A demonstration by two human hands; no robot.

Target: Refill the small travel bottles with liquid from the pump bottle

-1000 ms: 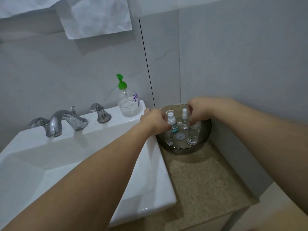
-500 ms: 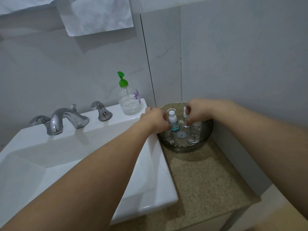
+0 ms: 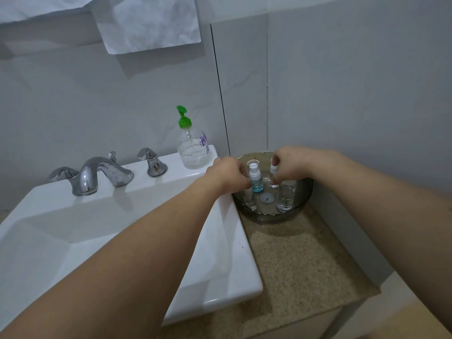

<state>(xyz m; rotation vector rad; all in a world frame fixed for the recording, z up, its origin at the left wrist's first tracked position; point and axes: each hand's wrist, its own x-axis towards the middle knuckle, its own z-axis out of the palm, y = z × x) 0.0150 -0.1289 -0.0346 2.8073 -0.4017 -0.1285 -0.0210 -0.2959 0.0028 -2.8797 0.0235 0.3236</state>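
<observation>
The left hand (image 3: 228, 176) curls its fingers round the blue-liquid spray bottle (image 3: 256, 178) and the right hand (image 3: 291, 166) pinches a slim clear spray bottle (image 3: 274, 172), both upright in the glass dish (image 3: 307, 196) beside the green-topped pump bottle (image 3: 193, 145).

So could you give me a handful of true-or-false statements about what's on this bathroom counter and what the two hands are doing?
1. The pump bottle has a green pump top. True.
2. The small bottles stand in a round glass tray on the speckled counter. True.
3. The left hand is pressing down the pump. False: it is at the tray, by the bottle of blue liquid; the pump bottle stands untouched on the sink's rim.
4. The tap is running. False: no water shows.
5. The right hand pinches a small spray bottle. True.
</observation>
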